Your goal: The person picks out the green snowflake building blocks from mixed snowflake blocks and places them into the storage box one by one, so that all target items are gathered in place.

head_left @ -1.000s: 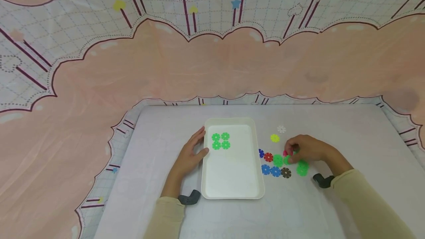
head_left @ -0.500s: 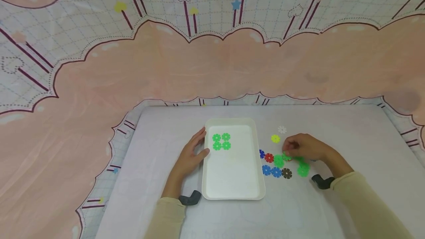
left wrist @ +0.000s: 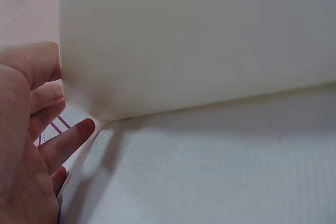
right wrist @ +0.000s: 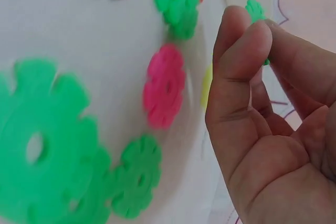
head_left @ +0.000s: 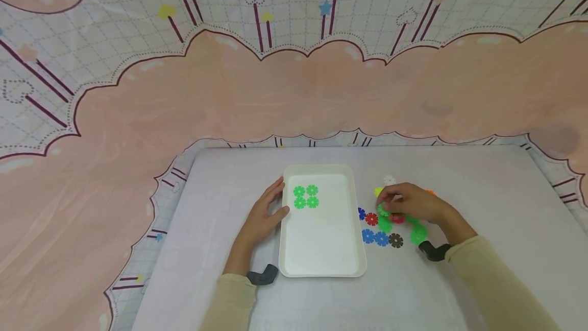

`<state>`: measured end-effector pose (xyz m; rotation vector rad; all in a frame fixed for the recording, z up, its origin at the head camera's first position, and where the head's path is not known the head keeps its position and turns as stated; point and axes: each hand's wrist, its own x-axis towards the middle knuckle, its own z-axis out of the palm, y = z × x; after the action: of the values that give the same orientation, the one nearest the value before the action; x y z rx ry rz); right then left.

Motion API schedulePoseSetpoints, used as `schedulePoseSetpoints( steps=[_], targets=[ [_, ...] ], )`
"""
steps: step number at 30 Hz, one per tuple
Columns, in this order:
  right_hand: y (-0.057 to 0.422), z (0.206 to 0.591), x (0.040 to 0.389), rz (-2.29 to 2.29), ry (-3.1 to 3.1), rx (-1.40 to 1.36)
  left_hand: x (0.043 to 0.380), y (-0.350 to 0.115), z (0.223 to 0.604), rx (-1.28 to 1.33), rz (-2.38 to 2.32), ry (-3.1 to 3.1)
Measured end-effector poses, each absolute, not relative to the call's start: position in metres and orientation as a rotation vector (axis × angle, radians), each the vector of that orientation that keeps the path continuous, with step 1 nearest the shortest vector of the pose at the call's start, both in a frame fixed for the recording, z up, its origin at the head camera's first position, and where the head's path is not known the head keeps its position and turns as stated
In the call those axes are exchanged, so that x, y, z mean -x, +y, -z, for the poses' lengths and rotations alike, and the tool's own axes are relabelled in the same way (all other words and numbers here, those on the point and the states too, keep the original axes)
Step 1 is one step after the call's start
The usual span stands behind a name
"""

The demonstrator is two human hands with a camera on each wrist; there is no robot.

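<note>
Between thumb and fingers, my right hand (head_left: 415,202) pinches a green flower-shaped plastic disc (head_left: 382,210), held above the loose discs beside the tray. In the right wrist view, the fingers partly cover this notched piece (right wrist: 255,10). A pink disc (right wrist: 164,86) and several green ones lie below the hand. My left hand (head_left: 259,216) rests against the left edge of the white tray (head_left: 323,249), its fingers fairly straight; in the left wrist view the fingertips touch the tray's side (left wrist: 184,51). Inside the tray, several green discs (head_left: 299,191) form a square at the upper left.
Right of the tray lie a red disc (head_left: 371,219), blue discs (head_left: 381,238), a brown one (head_left: 396,240), stacked green ones (head_left: 418,234) and a white one (head_left: 389,180). A yellow disc (head_left: 378,191) and an orange one (head_left: 430,192) are partly hidden by the right hand.
My right hand has lifted the green disc from the loose group and moved left toward the tray, uncovering an orange disc. The left hand and tray stay put.
</note>
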<state>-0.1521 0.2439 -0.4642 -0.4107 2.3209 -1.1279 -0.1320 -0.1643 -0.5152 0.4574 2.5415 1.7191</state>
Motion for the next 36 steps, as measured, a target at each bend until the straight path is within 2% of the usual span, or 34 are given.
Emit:
schedulePoseSetpoints(
  steps=[8,20,36],
  targets=[
    [0.226,0.462,0.157,1.152,2.282,0.337,0.123,-0.163,0.492,-0.497,-1.733,2.51],
    [0.195,0.454,0.161,1.313,2.225,0.314,0.124,-0.163,0.494,-0.495,-1.753,2.499],
    [0.129,0.445,0.167,1.488,2.13,0.246,0.122,-0.162,0.492,-0.489,-1.759,2.505]
  ],
)
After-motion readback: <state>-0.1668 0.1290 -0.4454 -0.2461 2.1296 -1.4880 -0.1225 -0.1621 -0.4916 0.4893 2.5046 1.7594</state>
